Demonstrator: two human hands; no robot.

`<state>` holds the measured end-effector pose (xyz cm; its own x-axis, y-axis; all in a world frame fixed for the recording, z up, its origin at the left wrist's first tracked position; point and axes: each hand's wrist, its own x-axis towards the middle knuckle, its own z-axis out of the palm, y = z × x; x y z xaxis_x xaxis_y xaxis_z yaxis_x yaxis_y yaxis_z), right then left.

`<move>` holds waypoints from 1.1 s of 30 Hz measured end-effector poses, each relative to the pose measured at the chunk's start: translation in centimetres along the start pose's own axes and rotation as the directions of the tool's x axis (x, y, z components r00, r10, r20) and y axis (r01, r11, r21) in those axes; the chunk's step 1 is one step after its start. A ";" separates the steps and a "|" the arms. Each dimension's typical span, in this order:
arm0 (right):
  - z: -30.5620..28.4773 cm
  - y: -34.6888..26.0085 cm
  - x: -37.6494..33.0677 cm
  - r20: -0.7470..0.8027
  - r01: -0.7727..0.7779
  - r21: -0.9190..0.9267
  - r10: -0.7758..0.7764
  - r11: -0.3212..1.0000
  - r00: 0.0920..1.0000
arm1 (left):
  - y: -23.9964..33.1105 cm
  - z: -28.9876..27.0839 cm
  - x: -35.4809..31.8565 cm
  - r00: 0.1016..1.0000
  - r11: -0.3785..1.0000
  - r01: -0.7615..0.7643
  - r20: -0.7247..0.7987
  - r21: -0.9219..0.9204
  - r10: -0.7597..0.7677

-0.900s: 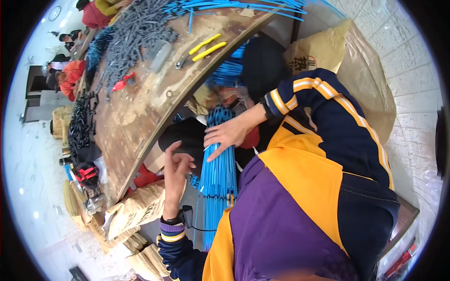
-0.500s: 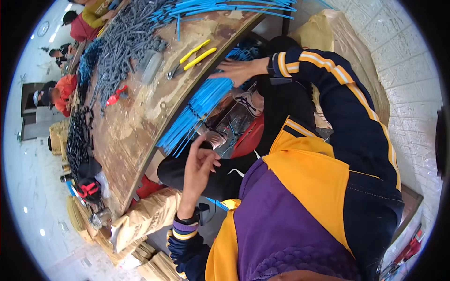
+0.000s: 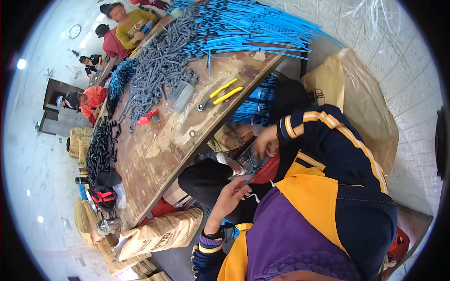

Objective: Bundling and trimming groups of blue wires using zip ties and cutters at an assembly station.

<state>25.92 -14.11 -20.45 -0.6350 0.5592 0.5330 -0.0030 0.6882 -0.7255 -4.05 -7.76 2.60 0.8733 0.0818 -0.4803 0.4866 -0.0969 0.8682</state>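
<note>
Above my lap, my left hand (image 3: 228,197) is loosely bent with some fingers apart, and nothing shows in it. To its upper right, below the table edge, my right hand (image 3: 266,143) is smeared by motion and its fingers point down; I cannot tell what they hold. Just above that hand, bundles of blue strips (image 3: 253,107) lie beneath the table edge. Yellow-handled cutting pliers (image 3: 220,95) rest on the wooden table (image 3: 161,161), out of reach of both hands.
Grey plastic pieces (image 3: 157,75) and blue strips (image 3: 258,25) are heaped on the table, near a clear box (image 3: 183,97) and a red tool (image 3: 147,117). Paper sacks stand at left (image 3: 159,232) and right (image 3: 361,103). Several people sit along the far side.
My right hand has left the blue strips and come down toward my lap. The strips by my knees no longer show there. My left hand sits lower right, and the view has shifted.
</note>
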 end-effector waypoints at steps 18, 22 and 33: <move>-37.2 -11.0 2.7 -0.825 -0.827 -0.563 -0.060 -0.005 0.562 | 0.0 -1.0 9.4 0.987 0.934 -0.155 -0.009 -0.321 0.161; -41.8 -7.0 3.9 -0.904 -0.857 -0.428 0.123 -0.288 0.410 | -0.9 -1.9 9.4 0.984 0.918 -0.178 -0.074 -0.354 0.163; -33.7 -22.6 23.3 -0.664 -0.664 -0.748 -0.022 0.020 0.747 | -0.4 -4.3 5.2 0.808 0.829 -0.496 -0.487 -0.259 0.332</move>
<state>37.22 -1.10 22.99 0.0387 0.7096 0.7036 0.9990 -0.0120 -0.0428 0.25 -3.03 0.31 0.8548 0.5174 -0.0393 -0.0367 0.1358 0.9901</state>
